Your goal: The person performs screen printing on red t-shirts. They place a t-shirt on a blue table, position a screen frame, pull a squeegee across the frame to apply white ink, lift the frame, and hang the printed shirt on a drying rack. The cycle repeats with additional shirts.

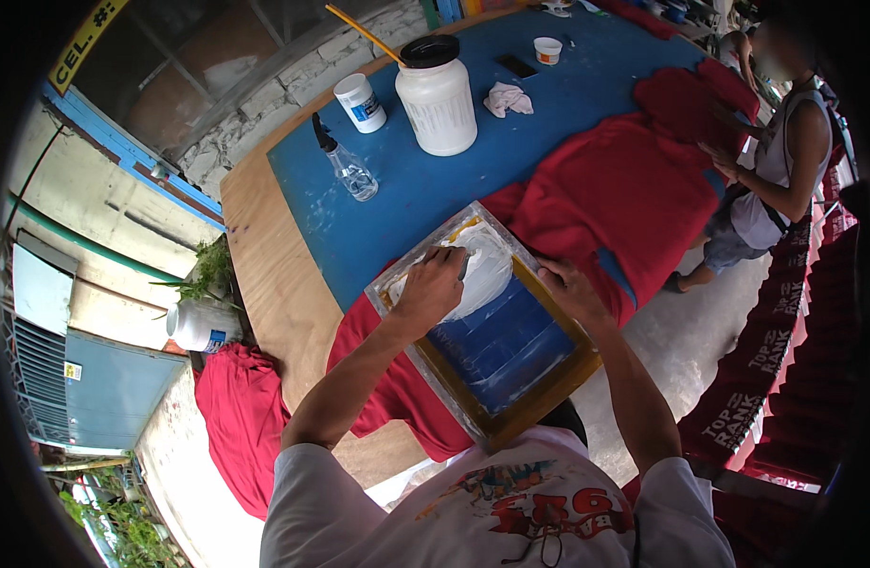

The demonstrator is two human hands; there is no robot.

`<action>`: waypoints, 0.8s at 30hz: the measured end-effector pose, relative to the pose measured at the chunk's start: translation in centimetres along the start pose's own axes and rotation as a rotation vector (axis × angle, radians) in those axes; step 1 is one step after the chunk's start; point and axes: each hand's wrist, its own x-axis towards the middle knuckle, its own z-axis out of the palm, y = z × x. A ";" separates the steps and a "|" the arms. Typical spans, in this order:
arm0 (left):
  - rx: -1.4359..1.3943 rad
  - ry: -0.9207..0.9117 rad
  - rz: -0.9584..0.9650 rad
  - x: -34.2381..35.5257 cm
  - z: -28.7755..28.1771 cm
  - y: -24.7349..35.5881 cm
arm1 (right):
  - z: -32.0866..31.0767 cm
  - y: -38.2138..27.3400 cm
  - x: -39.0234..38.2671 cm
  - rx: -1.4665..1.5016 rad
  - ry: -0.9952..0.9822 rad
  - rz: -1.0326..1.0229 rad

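Note:
A screen-printing frame (pixel 541 405) with a blue mesh (pixel 501 350) is tilted in front of me, over a red shirt (pixel 383 388). Thick white ink (pixel 490 275) covers the far part of the mesh. My left hand (pixel 437 284) is closed over that ink, its fingers round a small dark spreader (pixel 466 263) that they mostly hide. On the frame's right edge, my right hand (pixel 569 289) grips the wooden side with fingers curled round it.
On the blue-topped table (pixel 293 180) stand a spray bottle (pixel 349 170), a white tub (pixel 361 104) and a large white jar (pixel 437 104). A crumpled cloth (pixel 508 99), a phone (pixel 517 65) and a small cup (pixel 547 50) lie beyond. Another person (pixel 795 142) handles red cloth (pixel 615 180) at right.

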 end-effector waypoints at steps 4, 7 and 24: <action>0.014 0.030 -0.056 2.7 1.5 1.4 | 0.1 -0.1 -0.2 0.024 0.004 0.015; 0.065 0.047 -0.051 5.2 2.8 1.9 | 0.0 -0.3 -0.3 0.018 0.009 0.007; 0.213 -0.113 0.452 -0.7 -0.7 0.4 | 0.8 0.1 -0.5 -0.022 0.092 -0.031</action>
